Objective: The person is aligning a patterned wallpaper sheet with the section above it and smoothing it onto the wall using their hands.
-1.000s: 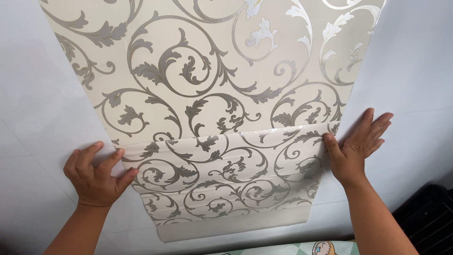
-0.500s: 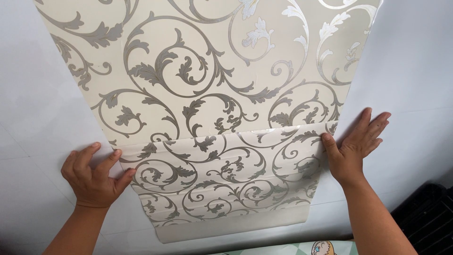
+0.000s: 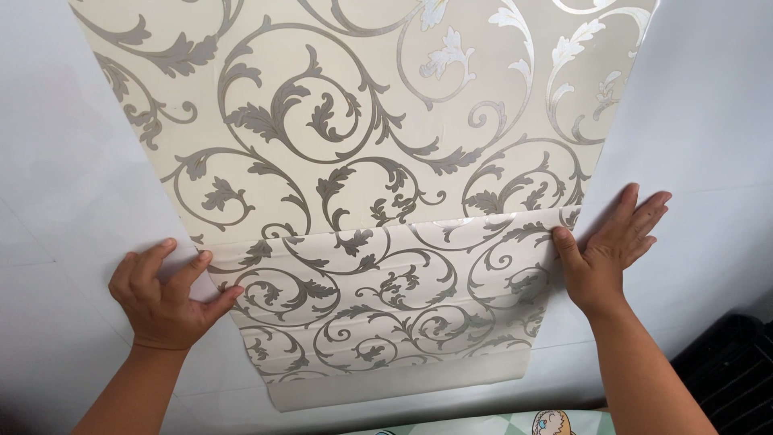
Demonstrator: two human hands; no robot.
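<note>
A cream wallpaper strip (image 3: pixel 362 145) with grey scroll-and-leaf patterns lies flat against a white wall (image 3: pixel 708 121). Its lower part (image 3: pixel 386 322) bulges loose and wrinkled below a horizontal fold line. My left hand (image 3: pixel 165 294) rests flat on the wall, its thumb and fingertips touching the strip's left edge at the fold. My right hand (image 3: pixel 608 246) presses flat at the right edge, with the thumb hooked on the loose part. Neither hand grips anything.
A dark ribbed object (image 3: pixel 729 370) sits at the bottom right corner. A pale green patterned surface with a cartoon figure (image 3: pixel 515 423) shows at the bottom edge.
Both hands stay at the strip's edges. The view has shifted slightly, and the left hand sits a little nearer the paper edge.
</note>
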